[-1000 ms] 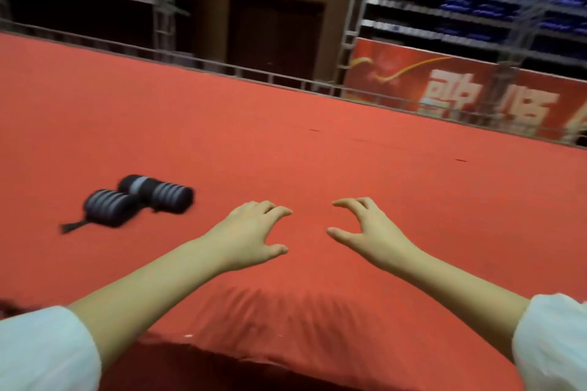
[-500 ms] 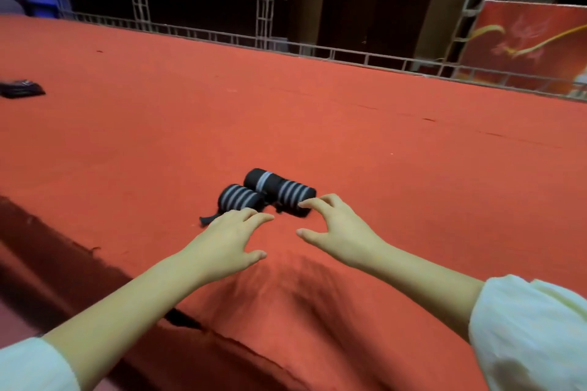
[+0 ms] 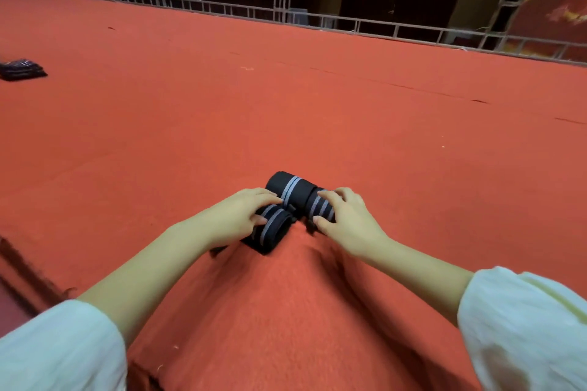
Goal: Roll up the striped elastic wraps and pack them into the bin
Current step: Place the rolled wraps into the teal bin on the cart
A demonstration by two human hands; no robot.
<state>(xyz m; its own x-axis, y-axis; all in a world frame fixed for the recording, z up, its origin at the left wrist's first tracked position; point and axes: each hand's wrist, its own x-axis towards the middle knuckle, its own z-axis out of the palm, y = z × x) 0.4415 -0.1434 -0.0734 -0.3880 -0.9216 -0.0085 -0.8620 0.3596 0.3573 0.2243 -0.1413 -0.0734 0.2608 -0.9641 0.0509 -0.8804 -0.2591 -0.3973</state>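
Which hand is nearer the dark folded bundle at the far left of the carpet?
Left. The left hand grips the short roll, well right of the dark bundle; the right hand grips the long roll, even farther right.

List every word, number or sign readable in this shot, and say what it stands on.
No text can be read.
The banner shows only a yellow swirl on red, no characters.
The wraps show grey stripes, no label.
The dark bundle at far left is too small to tell.
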